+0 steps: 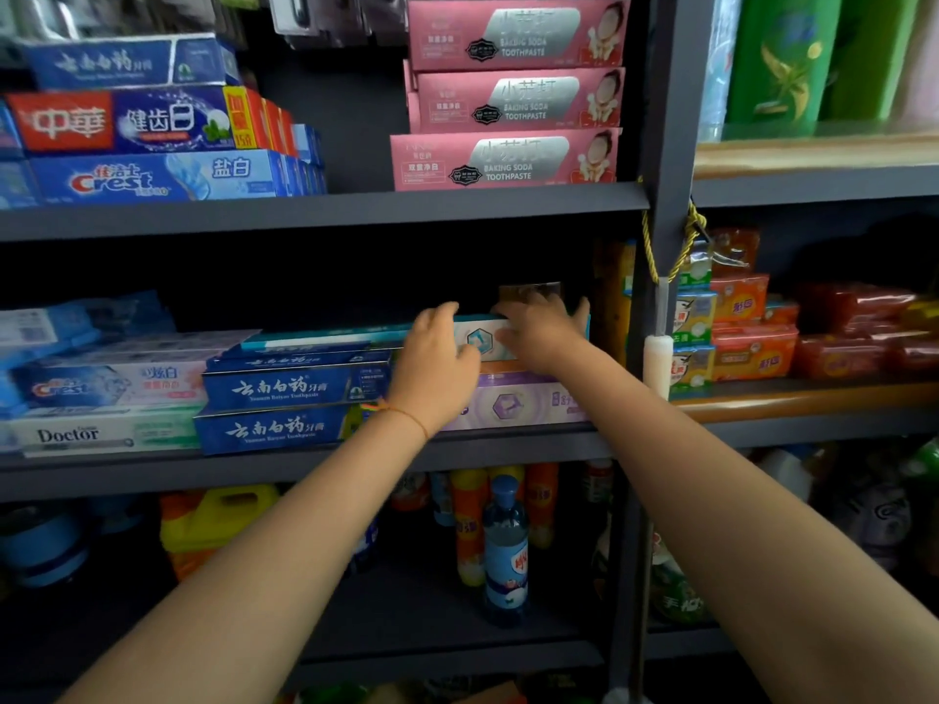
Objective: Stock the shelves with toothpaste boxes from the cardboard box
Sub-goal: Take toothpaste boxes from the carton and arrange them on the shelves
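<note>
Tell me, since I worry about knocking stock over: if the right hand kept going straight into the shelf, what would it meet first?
Probably the brown box standing just behind the right hand, which rests on the teal toothpaste box. Depth is unclear.

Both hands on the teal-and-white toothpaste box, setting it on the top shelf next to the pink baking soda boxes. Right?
Not quite. The head view shows both hands, left hand and right hand, on the teal-and-white toothpaste box, but it is on the middle shelf, atop a purple box. The pink baking soda boxes sit one shelf above.
</note>
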